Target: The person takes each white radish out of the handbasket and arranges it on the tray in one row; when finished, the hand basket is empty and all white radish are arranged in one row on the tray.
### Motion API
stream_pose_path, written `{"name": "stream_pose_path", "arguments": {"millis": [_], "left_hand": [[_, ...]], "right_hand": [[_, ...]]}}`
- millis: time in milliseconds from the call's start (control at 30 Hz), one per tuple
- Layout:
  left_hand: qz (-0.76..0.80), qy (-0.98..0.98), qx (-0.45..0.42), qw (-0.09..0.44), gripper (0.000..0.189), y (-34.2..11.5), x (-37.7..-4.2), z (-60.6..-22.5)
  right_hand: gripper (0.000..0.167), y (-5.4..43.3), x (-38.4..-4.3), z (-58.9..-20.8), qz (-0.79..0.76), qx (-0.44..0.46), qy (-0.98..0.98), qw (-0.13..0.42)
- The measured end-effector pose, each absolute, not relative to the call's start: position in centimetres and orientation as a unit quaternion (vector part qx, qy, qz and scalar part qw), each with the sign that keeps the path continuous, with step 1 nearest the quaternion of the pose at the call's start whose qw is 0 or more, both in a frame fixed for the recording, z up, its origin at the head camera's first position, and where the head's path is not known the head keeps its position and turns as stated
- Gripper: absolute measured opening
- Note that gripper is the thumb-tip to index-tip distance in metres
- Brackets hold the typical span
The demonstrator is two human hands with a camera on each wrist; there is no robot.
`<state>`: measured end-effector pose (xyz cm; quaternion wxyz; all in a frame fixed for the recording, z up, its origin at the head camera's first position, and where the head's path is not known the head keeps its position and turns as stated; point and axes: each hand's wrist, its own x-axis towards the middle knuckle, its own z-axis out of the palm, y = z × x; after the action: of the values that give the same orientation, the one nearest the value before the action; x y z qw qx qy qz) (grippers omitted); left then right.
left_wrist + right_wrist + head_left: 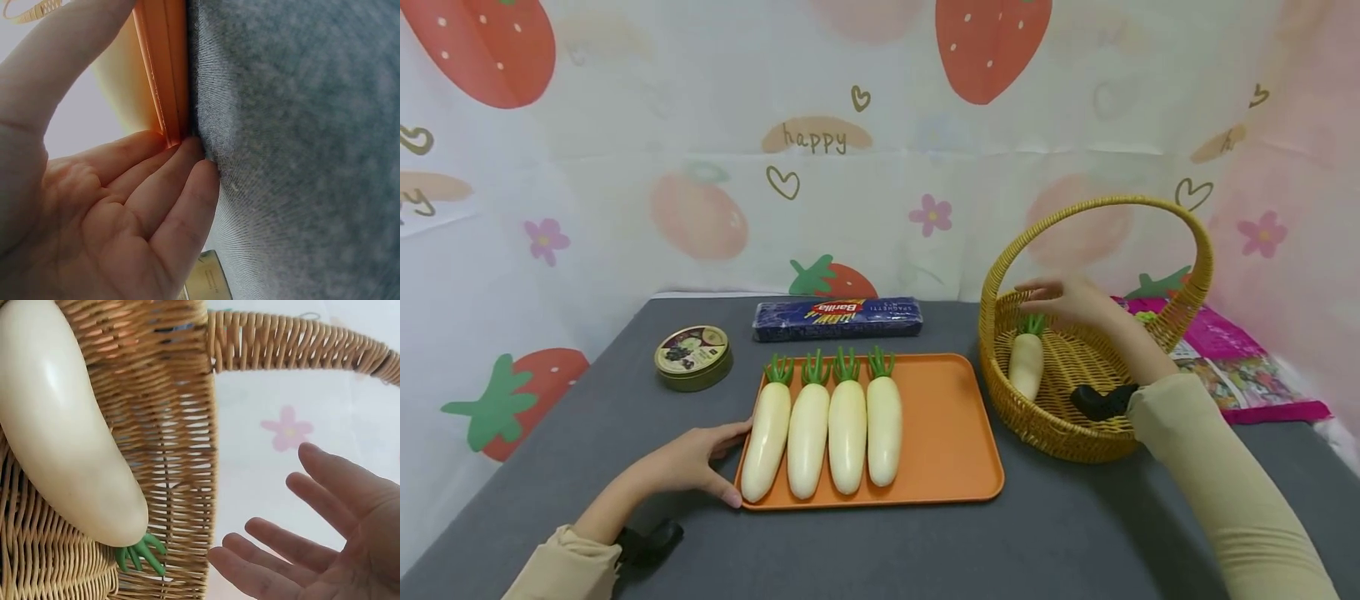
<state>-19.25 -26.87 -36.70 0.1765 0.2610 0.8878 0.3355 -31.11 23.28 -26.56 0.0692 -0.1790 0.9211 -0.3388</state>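
Several white radishes [807,442] with green tops lie side by side on an orange tray [943,425]. My left hand [688,462] touches the tray's left edge, thumb at the near corner; in the left wrist view the fingers [181,219] are fairly straight against the tray's side. One more white radish [1026,367] lies in the left part of a wicker basket [1052,433]. Above its green top hovers my right hand [1063,300]. The right wrist view shows that hand [325,537] with spread fingers, holding nothing, apart from the radish [69,431].
Behind the tray lies a blue spaghetti pack [837,320]. A round tin [693,357] sits at the back left of the grey table [880,550]. The basket's tall handle [1097,202] arches over my right hand. A pink printed bag [1240,367] lies right of the basket.
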Motion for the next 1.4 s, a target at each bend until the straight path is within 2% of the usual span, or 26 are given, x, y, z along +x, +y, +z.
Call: {"name": "stream_pose_path", "arguments": {"millis": [200, 500, 867, 1033, 1200, 1400], "left_hand": [[0.332, 0.889, 0.257, 0.183, 0.099, -26.8, -19.3, -36.7], [0.338, 0.887, 0.252, 0.189, 0.099, -26.6, -19.4, -36.8], [0.333, 0.890, 0.251, 0.185, 0.098, -27.0, -19.4, -36.6], [0.331, 0.891, 0.247, 0.189, 0.099, -26.9, -19.5, -36.5], [0.328, 0.895, 0.245, 0.180, 0.099, -27.0, -19.6, -36.3], [0.337, 0.887, 0.256, 0.186, 0.098, -26.8, -19.3, -36.7]], "right_hand": [[0.053, 23.5, -31.5, -27.3, -0.311, -0.185, 0.930, 0.067], [0.062, 23.3, -31.5, -29.1, -0.271, -0.170, 0.933, 0.166], [0.065, 22.4, -31.8, -30.2, -0.284, -0.149, 0.923, 0.213], [0.075, 22.0, -31.7, -30.8, -0.272, -0.113, 0.923, 0.249], [0.081, 21.4, -31.9, -31.4, -0.208, -0.136, 0.940, 0.232], [0.079, 21.6, -31.7, -31.7, -0.234, -0.129, 0.938, 0.223]]}}
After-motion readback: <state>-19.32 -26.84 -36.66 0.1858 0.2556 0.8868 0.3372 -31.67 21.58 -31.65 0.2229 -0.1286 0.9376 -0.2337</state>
